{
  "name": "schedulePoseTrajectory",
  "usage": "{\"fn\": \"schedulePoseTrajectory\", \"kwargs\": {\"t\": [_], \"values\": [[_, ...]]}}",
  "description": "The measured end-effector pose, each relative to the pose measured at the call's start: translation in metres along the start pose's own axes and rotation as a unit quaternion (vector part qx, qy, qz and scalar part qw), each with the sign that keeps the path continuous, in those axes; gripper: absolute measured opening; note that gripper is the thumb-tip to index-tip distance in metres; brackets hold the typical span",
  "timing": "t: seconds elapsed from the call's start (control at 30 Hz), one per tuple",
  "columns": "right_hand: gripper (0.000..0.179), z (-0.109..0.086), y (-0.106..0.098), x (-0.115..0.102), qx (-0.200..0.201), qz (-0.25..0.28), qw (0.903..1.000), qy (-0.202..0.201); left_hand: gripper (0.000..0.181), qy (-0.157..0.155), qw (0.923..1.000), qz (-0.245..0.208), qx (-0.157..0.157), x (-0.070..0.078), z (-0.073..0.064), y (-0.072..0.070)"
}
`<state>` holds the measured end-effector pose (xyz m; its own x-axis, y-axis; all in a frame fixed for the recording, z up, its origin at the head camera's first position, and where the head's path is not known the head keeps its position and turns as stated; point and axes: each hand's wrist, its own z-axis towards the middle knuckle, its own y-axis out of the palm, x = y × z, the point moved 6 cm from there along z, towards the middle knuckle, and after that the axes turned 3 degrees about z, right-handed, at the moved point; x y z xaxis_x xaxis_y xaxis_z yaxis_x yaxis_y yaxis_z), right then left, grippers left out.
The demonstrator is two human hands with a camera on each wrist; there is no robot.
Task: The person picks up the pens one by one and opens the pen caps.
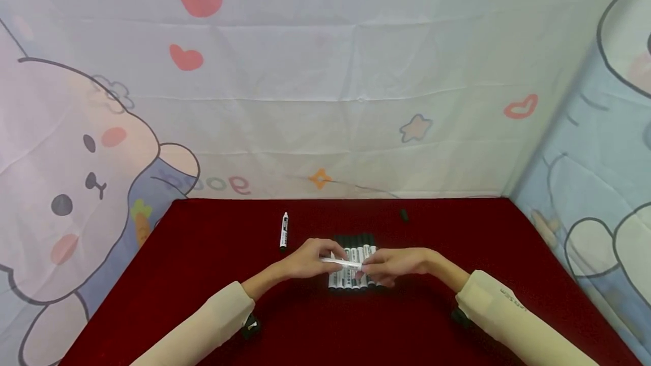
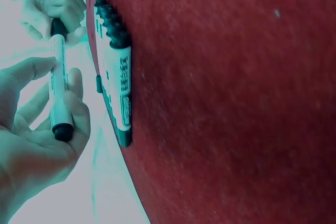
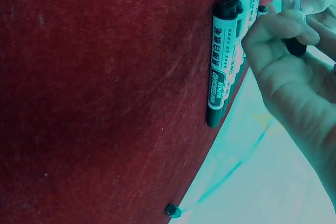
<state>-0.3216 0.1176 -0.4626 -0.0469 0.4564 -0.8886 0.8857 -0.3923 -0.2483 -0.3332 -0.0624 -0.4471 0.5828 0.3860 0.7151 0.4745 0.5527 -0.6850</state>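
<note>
My left hand (image 1: 308,258) holds a white whiteboard marker (image 2: 59,72) by its body, thumb on one side and fingers on the other. At the marker's far end, the fingers of my right hand (image 1: 399,262) pinch the black cap (image 2: 58,25). The marker lies crosswise between the two hands, above a row of several whiteboard markers (image 1: 348,282). Those lie side by side on the red cloth, black caps pointing away from me. In the right wrist view, the curled right fingers partly cover the held marker, and the nearest row marker (image 3: 223,51) shows its printed label.
A lone marker (image 1: 284,231) lies behind the left hand, its far end white and narrow. At the back right is a small black cap (image 1: 404,215). The red-covered table (image 1: 203,275) reaches back to a printed cloth backdrop (image 1: 305,72).
</note>
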Motion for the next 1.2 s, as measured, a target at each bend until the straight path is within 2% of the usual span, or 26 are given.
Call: {"fn": "schedulePoseTrajectory", "kwargs": {"t": [0.07,0.17,0.33,0.5,0.6,0.73,0.87,1.0,1.2], "values": [[0.038,-0.001,0.003,0.000,-0.007,0.012,0.9999,0.004,0.026,0.012,0.9998,0.014,-0.009,0.003,0.001,0.003],[0.040,0.000,0.004,0.000,0.000,0.005,1.0000,0.000,0.031,0.013,0.9996,0.021,-0.016,0.005,0.001,0.006],[0.041,0.002,0.002,-0.003,0.051,-0.052,0.9965,-0.041,0.035,0.029,0.9993,0.023,-0.007,0.007,0.000,0.005],[0.042,0.003,0.001,-0.005,0.085,-0.102,0.9875,-0.086,0.030,0.037,0.9984,0.042,0.007,0.008,-0.001,0.003],[0.042,0.002,0.000,-0.005,0.096,-0.102,0.9846,-0.105,0.028,0.038,0.9979,0.051,0.011,0.011,-0.002,0.001],[0.041,0.001,0.001,-0.001,0.091,-0.059,0.9867,-0.121,0.027,0.034,0.9979,0.053,0.012,0.015,-0.003,0.000],[0.042,0.000,0.004,0.000,0.092,-0.030,0.9849,-0.144,0.028,0.027,0.9986,0.044,0.006,0.014,-0.003,-0.001],[0.043,0.000,0.005,-0.001,0.102,-0.032,0.9802,-0.167,0.028,0.021,0.9991,0.038,-0.002,0.012,0.000,-0.006],[0.039,-0.002,0.004,-0.004,0.134,-0.067,0.9713,-0.184,0.027,0.031,0.9978,0.059,-0.010,0.016,0.005,-0.013]]}}
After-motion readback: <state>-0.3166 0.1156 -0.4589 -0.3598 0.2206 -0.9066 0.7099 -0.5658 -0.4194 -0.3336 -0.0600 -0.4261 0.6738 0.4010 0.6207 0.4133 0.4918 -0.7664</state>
